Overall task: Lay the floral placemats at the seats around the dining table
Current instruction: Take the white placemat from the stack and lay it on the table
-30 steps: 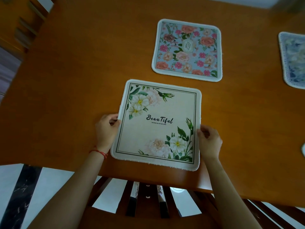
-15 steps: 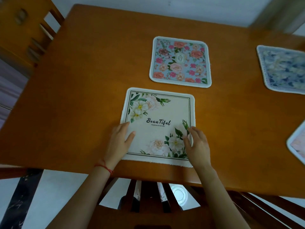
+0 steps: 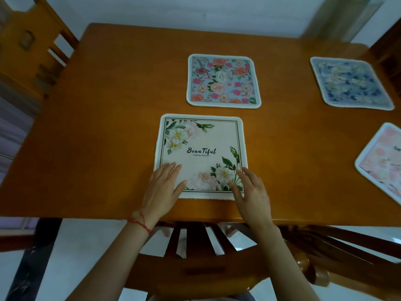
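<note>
A cream placemat (image 3: 201, 144) with white flowers and the word "Beautiful" lies flat near the front edge of the wooden dining table (image 3: 104, 131). My left hand (image 3: 163, 190) rests flat on its near left corner, fingers spread. My right hand (image 3: 251, 194) lies flat over its near right corner, fingers apart. Across from it sits a blue placemat with pink roses (image 3: 223, 80). A blue-grey floral placemat (image 3: 351, 83) lies at the far right, and a pink floral placemat (image 3: 384, 166) sits at the right edge, partly cut off.
A wooden chair back (image 3: 195, 242) stands tucked under the table's near edge right below my hands. Another wooden chair (image 3: 32, 51) stands at the table's left end. A white wall runs behind the table's far edge. Pale floor tiles show below.
My hands let go of the cream placemat's side edges and now lie flat on its near corners. The view has tilted up, showing more of the table and the pink placemat.
</note>
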